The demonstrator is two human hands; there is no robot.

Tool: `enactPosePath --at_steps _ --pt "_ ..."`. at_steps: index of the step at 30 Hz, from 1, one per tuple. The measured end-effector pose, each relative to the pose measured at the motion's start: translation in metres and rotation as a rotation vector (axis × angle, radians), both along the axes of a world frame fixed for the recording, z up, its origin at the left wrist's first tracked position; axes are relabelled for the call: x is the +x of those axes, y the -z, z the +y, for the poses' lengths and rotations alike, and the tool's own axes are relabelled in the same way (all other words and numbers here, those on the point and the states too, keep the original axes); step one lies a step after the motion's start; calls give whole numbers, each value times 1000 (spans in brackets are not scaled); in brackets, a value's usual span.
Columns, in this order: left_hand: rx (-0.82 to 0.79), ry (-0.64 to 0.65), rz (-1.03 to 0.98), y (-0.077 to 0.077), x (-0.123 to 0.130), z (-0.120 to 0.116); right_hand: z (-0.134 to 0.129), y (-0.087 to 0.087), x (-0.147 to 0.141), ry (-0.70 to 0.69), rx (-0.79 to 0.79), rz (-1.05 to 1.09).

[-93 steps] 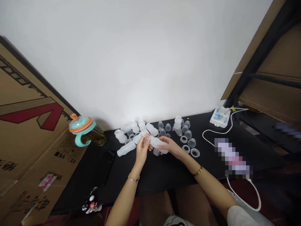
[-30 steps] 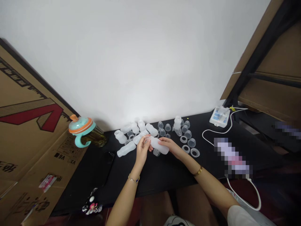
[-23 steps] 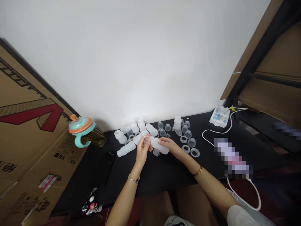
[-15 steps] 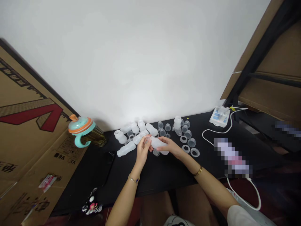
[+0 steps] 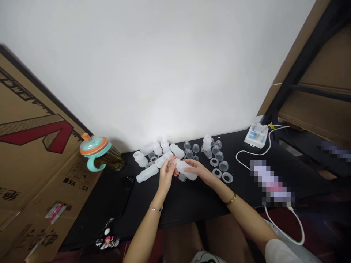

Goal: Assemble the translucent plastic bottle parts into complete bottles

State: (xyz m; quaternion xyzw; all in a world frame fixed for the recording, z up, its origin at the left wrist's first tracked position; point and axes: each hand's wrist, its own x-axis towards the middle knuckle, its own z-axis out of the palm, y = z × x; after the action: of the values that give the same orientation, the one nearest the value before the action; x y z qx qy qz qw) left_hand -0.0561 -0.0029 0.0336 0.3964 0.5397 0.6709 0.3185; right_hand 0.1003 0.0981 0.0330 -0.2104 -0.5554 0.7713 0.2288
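Observation:
My right hand [image 5: 196,168] is closed round a frosted white bottle [image 5: 186,170] that lies tilted, its neck pointing left. At the neck, my left hand [image 5: 168,169] pinches a small clear ring-like part [image 5: 172,162]. Ring and neck meet or nearly meet; the fingers partly hide this. Just beneath the bottle is a clear dome cap [image 5: 182,177]. Several white bottles [image 5: 147,173] lie to the left and behind my hands. One white bottle [image 5: 207,142] stands upright at the right, near several clear domes [image 5: 223,166] and clear rings [image 5: 227,177].
A teal-lidded jug [image 5: 96,150] stands at the left beside a big cardboard box [image 5: 41,153]. On the black table [image 5: 175,208] lies a dark phone-like object [image 5: 126,190]. At the right are a white box [image 5: 256,135], a white cable [image 5: 270,140] and a blurred-out item [image 5: 271,182].
The bottle in my right hand has turned slightly, and more of its body shows. The fingers of my right hand have shifted a little on it. My left hand is nearly unmoved.

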Motion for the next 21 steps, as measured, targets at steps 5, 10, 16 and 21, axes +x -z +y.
enactPosePath --at_steps 5,10,16,21 --pt "8 4 -7 -1 1 -1 1 3 -1 -6 -52 -24" --pt "9 6 4 -1 0 -1 -2 -3 1 -9 -74 -43" --pt "7 2 0 0 0 0 -4 -10 3 -43 -61 -42" --pt "9 2 -1 0 0 0 -4 -10 3 -50 -47 -48"
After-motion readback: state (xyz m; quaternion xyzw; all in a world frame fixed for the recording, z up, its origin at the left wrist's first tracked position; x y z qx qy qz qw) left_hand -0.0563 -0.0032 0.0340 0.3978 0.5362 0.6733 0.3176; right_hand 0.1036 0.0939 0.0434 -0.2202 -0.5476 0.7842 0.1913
